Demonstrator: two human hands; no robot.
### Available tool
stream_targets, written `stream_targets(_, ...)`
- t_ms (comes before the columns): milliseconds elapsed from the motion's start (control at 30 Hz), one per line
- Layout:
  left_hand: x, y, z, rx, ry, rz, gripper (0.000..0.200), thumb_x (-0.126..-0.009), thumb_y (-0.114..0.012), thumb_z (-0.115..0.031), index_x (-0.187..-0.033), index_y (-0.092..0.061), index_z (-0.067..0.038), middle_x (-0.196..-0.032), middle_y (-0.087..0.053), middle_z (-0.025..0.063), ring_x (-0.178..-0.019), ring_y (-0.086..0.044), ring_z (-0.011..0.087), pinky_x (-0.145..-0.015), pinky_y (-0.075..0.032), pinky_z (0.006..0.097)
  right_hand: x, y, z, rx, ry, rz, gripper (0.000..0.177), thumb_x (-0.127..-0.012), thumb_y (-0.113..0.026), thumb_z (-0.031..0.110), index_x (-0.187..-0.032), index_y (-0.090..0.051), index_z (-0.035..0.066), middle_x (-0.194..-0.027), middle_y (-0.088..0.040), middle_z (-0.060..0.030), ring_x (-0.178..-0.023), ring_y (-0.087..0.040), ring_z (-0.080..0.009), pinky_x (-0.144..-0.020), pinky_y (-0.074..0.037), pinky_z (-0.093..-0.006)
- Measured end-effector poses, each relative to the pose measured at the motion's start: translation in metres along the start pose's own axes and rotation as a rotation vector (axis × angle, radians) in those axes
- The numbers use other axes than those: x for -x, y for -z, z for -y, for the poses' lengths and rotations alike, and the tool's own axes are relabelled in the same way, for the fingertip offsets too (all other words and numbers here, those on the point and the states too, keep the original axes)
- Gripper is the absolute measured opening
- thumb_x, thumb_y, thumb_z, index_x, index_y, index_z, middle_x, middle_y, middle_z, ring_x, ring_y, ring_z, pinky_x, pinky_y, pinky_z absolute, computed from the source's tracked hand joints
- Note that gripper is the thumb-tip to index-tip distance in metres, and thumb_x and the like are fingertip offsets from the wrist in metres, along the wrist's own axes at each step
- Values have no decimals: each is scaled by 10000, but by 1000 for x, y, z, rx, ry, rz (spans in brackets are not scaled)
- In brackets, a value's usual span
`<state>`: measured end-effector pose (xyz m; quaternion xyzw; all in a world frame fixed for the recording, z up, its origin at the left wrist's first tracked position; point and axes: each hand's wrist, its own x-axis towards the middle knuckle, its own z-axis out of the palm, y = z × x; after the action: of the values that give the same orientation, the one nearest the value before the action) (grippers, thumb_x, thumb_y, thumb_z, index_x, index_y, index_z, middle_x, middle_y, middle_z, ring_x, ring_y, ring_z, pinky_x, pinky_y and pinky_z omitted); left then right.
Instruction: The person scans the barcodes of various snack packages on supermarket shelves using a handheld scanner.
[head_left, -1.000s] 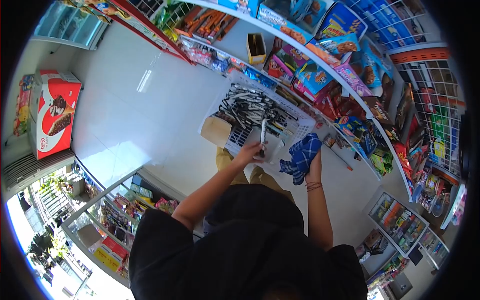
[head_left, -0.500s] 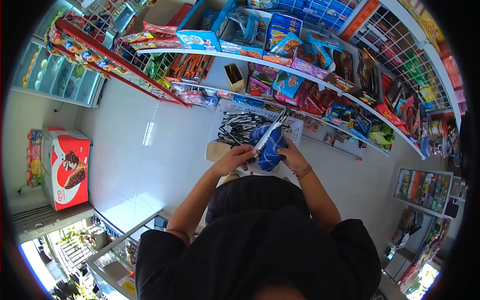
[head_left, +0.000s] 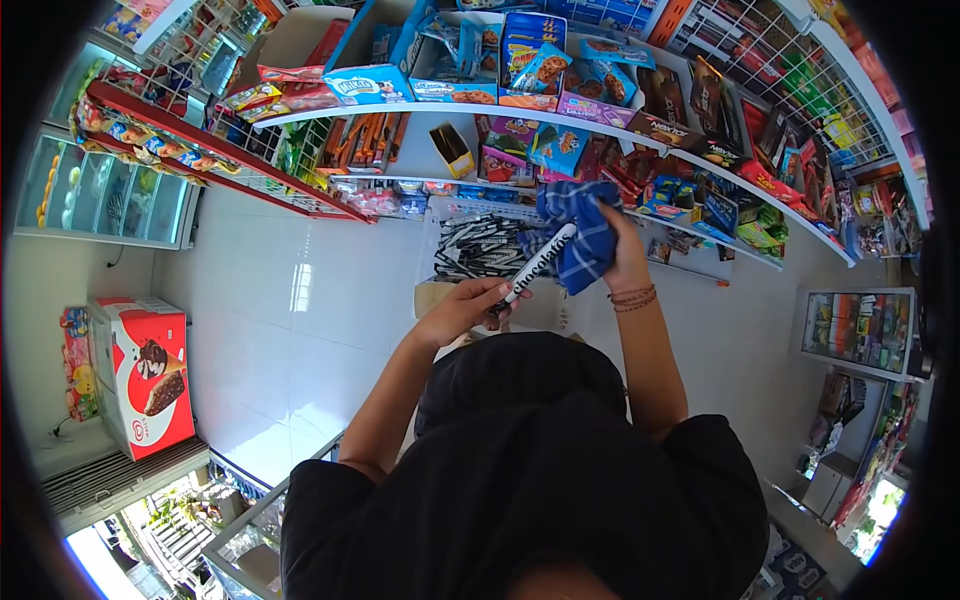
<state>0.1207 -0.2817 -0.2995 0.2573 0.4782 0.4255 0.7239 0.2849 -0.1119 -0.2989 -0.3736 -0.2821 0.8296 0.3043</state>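
Head view: the left hand (head_left: 462, 309) pinches the lower end of a slanted, printed stick pack (head_left: 538, 266) near a basket (head_left: 430, 240) of similar packs (head_left: 480, 245); the right hand (head_left: 624, 250) grips a bunched checked cloth (head_left: 580, 225) at its upper end. Holding this alignment apparently calls for a steady left pinch.

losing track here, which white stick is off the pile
The stick in the left hand, its far end at the blue cloth; the others lie heaped in the basket.

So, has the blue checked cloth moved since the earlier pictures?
Yes: judged against the white crate, the blue checked cloth has moved forward, toward the snack shelf.
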Motion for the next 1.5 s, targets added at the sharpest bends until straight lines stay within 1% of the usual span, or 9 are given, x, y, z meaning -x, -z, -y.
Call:
stream_targets(300, 1, -10, -5, 209, -122, -112, 308, -894, -461, -200, -1137, -489, -14, -905, -579, 30, -690, -496, 77, -560, -419, 205, 8, 7, 8, -223, 81, -47, 245, -816, -540, 218, -981, -583, 43, -930, -621, -71, -840, -594, -196, -769, -474, -325)
stream_targets(367, 0, -11, -8, -89, -282, -197, 300, -865, -511, -155, -1118, -515, 7, -912, -606, 55, -663, -503, 67, -567, -433, 201, 7, 7, 8, -238, 100, -71, 243, -818, -537, 223, -978, -584, 46, -923, -621, -72, -840, -594, -200, -768, -475, -331)
stream_targets(633, -8, -21, -12, 10, -368, -336, 288, -833, -560, -109, -1095, -553, 10, -851, -630, 57, -633, -514, 51, -561, -438, 191, 20, -3, -3, -345, 8, 57, 297, -828, -519, 257, -1045, -541, 54, -1015, -589, -80, -877, -582, -206, -795, -464, -358)
stream_targets(833, -13, -27, 5, -68, -376, -376, 276, -816, -586, -97, -1074, -572, 2, -793, -613, 25, -615, -514, 47, -568, -437, 183, 37, -18, -35, 0, -142, 16, 309, -738, -651, 140, -1007, -546, 30, -917, -597, -46, -826, -578, -139, -737, -458, -276)
stream_targets(933, -9, -26, 5, -76, -354, -366, 293, -806, -607, -118, -1073, -575, -1, -770, -601, 3, -628, -519, 43, -573, -429, 178, 35, -14, -28, 244, -44, 75, 236, -779, -593, 126, -989, -548, 27, -904, -600, -44, -811, -584, -151, -759, -466, -284)
stream_targets(1067, -4, -22, 0, -178, -277, -279, 302, -780, -637, -169, -1052, -602, -42, -717, -607, 13, -616, -537, 48, -535, -421, 184, 31, -12, -12, 83, 2, 44, 214, -778, -591, 111, -971, -560, 24, -882, -607, -43, -805, -587, -147, -754, -469, -280)
stream_targets(1133, -3, -22, -3, -225, -224, -244, 289, -799, -611, -115, -1060, -582, 4, -789, -617, 18, -631, -530, 49, -585, -438, 185, 27, -6, -3, 74, 25, 13, 238, -774, -594, 107, -993, -554, 23, -896, -607, -45, -815, -586, -145, -753, -470, -282)
stream_targets(1233, -11, -29, 5, -107, -365, -184, 277, -805, -602, -113, -1056, -585, 2, -798, -622, 24, -641, -545, 57, -585, -441, 188, 32, -13, 2, 100, 33, 31, 243, -764, -597, 97, -992, -558, 23, -918, -603, -52, -825, -585, -151, -759, -469, -283)
stream_targets(1500, -16, -30, 10, -253, -385, -215, 306, -813, -602, -177, -1055, -578, 7, -821, -625, 42, -756, -587, 97, -644, -452, 218, 34, -17, -4, 302, 55, 123, 279, -721, -652, 102, -940, -566, -48, -853, -615, -85, -745, -599, -143, -687, -474, -261)
